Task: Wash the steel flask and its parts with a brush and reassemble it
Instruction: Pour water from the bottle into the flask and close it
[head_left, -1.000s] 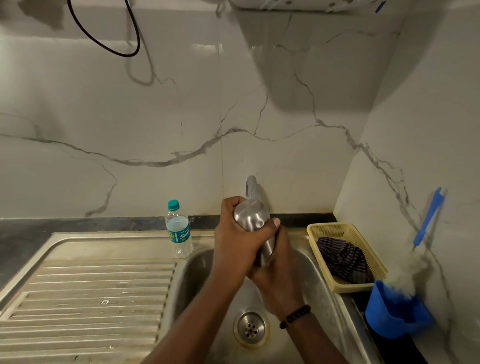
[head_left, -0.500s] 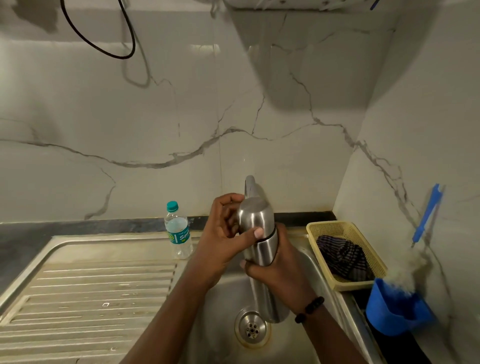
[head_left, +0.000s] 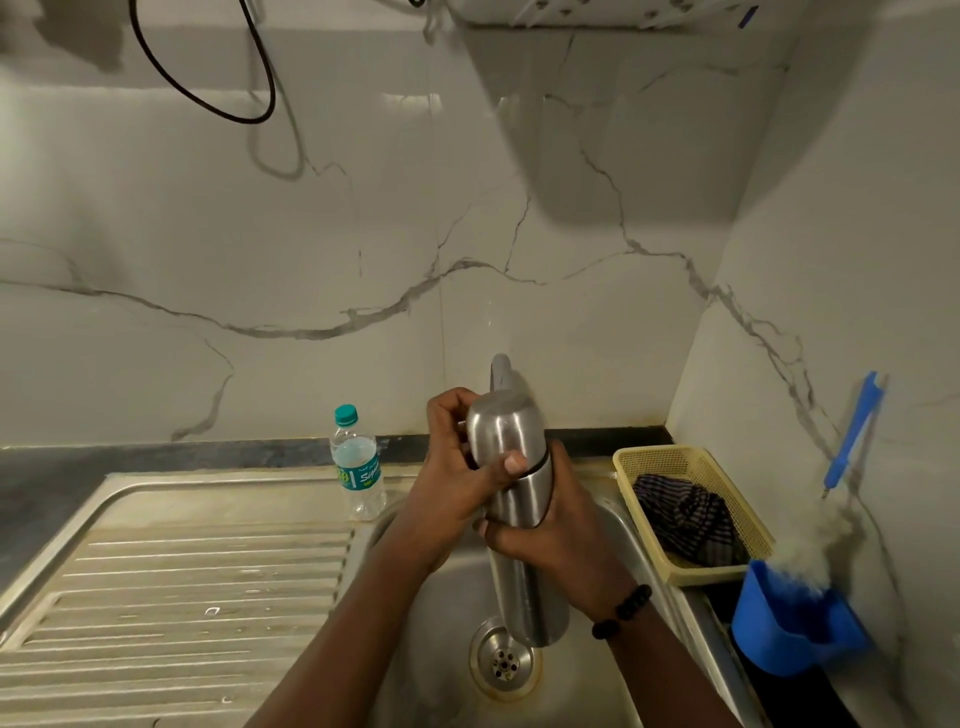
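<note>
I hold the steel flask (head_left: 524, 571) upright over the sink basin (head_left: 447, 644), its base just above the drain (head_left: 505, 661). My left hand (head_left: 457, 478) grips the flask's domed steel cap (head_left: 501, 431), thumb across its front. Lower down, my right hand (head_left: 566, 530) wraps around the flask's body from behind, a dark bead bracelet on its wrist. A thin dark gap shows between cap and body. The bottle brush (head_left: 831, 499), blue handle and white bristles, stands in a blue holder (head_left: 789, 629) at the right wall.
The tap (head_left: 501, 371) rises right behind the flask's cap. A small water bottle (head_left: 358, 465) stands at the sink's back rim. The ribbed steel drainboard (head_left: 182, 587) lies left. A yellow basket (head_left: 639, 457) with a dark striped cloth sits right of the basin.
The flask has risen and now stands more upright, more of its body showing below my right hand. My left hand's grip has shifted round the cap.
</note>
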